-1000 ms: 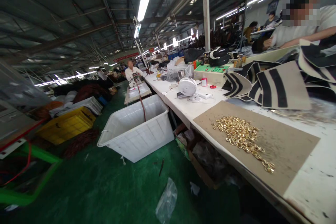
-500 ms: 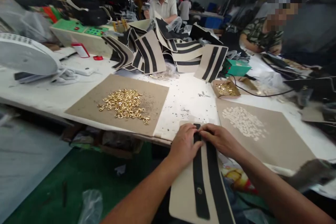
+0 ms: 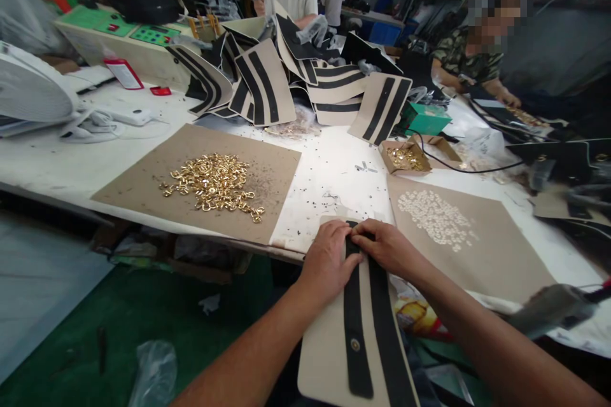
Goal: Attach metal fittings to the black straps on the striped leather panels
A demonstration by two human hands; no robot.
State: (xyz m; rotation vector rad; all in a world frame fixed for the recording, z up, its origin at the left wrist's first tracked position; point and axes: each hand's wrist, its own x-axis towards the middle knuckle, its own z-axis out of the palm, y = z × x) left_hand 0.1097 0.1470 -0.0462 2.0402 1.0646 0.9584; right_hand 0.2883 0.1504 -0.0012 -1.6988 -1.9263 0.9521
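A cream panel with two black stripes (image 3: 334, 350) lies over the table's near edge, a small metal snap on its left stripe. My left hand (image 3: 328, 261) presses on the panel's upper end, fingers curled over the left stripe. My right hand (image 3: 387, 247) pinches the same end from the right, fingers closed on the black stripe. The two hands touch at their fingertips. A heap of gold metal rings (image 3: 212, 182) lies on a brown board (image 3: 143, 184) to the left. A patch of small white pieces (image 3: 436, 219) lies on another brown board (image 3: 506, 254) to the right.
Many striped cream panels (image 3: 267, 86) are piled at the back. A small box of gold parts (image 3: 405, 158), a green box (image 3: 424, 119), a white fan (image 3: 28, 92) and a green control panel (image 3: 124, 28) stand on the table. Three people sit or stand beyond it. A grey tool (image 3: 548, 308) lies at right.
One second ago the camera faced down the hall with no hands in view. Since half a second ago the view has shifted slightly; both hands stay on the panel's top end.
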